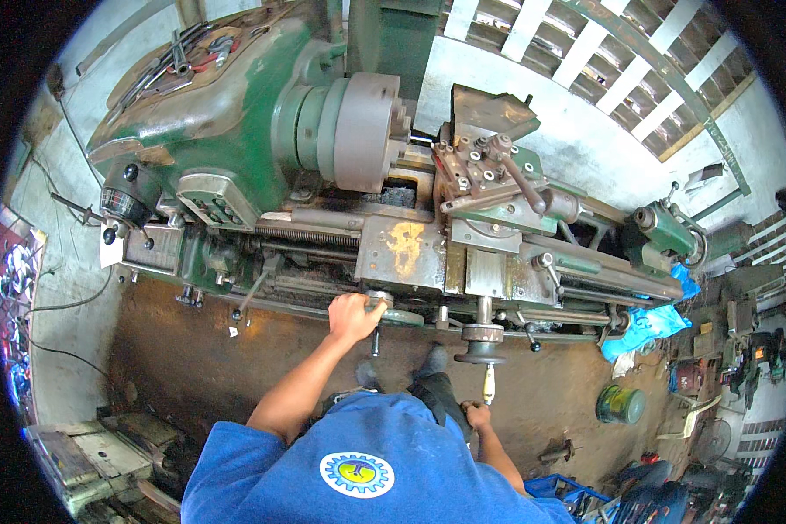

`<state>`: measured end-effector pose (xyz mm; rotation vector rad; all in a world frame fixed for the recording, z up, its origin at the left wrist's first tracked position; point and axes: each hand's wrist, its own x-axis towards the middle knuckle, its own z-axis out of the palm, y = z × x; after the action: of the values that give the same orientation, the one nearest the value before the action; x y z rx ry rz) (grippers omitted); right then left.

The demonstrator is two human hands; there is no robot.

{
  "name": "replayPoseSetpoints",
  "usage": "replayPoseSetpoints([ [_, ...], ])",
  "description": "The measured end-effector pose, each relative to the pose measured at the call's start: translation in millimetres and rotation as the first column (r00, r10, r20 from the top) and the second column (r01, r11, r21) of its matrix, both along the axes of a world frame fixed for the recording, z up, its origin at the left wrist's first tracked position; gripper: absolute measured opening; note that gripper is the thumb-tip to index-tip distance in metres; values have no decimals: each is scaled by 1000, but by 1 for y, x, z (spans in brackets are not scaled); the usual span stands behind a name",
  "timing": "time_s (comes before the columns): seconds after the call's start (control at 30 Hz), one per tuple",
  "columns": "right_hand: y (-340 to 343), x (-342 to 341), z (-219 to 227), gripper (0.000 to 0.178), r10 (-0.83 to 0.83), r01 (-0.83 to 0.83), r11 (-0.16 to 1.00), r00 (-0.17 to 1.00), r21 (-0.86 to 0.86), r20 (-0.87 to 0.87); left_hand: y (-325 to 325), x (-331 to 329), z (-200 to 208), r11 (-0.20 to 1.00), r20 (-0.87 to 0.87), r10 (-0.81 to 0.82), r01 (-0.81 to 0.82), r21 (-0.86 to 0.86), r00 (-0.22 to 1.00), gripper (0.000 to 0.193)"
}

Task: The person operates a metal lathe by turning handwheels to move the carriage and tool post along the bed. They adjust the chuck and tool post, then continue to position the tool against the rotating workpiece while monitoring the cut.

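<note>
A brown floor spreads out on the near side of the lathe chuck, and a pale wall with slatted openings rises behind the chuck and to its right. The green headstock sits directly left of the chuck, with loose hand tools heaped on top. Just right of the chuck is the tool post; the tailstock stands well apart, farther right. On the chuck's near side, a person in a blue shirt has the left hand clamped on the carriage handwheel. Nearer and right of the chuck, the right hand is by the pale crank handle, fingers curled; I can't tell whether they grip it.
</note>
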<state>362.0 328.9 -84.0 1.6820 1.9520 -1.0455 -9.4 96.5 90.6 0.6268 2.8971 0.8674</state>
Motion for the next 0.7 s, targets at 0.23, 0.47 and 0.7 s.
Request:
replayPoseSetpoints([
  [0.23,5,9,-27,30,22,-23,1000,998,13,58,-4,0,1,1000,-5,-9,9,20,1000,48],
  [0.47,10,21,-66,23,-20,19,1000,999,-16,-41,-5,-2,1,999,10,0,-1,49,1000,48],
  [0.7,18,36,-115,20,14,-11,999,998,48,-67,-8,-4,-1,999,45,23,-24,23,999,49],
])
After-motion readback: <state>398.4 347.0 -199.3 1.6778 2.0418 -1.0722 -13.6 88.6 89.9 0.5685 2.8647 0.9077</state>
